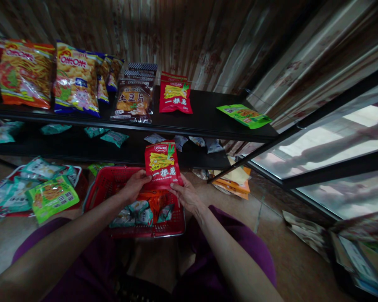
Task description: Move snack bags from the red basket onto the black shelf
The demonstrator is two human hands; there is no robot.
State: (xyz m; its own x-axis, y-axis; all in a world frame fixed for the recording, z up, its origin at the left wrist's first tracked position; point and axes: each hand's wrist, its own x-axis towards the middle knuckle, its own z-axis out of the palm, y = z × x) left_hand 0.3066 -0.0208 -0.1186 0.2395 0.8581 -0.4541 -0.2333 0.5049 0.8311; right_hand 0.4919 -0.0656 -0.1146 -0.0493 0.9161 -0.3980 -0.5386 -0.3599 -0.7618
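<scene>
Both my hands hold a red snack bag (162,161) upright by its lower corners, its printed front facing me. The fingers of my left hand (135,184) pinch its left edge. On the other side, my right hand (185,193) grips the lower right corner, thumb in front. Just below is a red basket (105,188) with teal snack packets (141,212) and an orange packet (157,203) inside. A matching red bag (175,94) stands on the black upper shelf (204,113), in front of another one that mostly hides behind it.
Brown potato chip bags (134,98) and yellow snack bags (77,79) stand to the left on the shelf. A green bag (244,115) lies at its right end. Small packets line the lower shelf (129,156). At left sits a second basket (78,178); glass panels (327,142) flank the right.
</scene>
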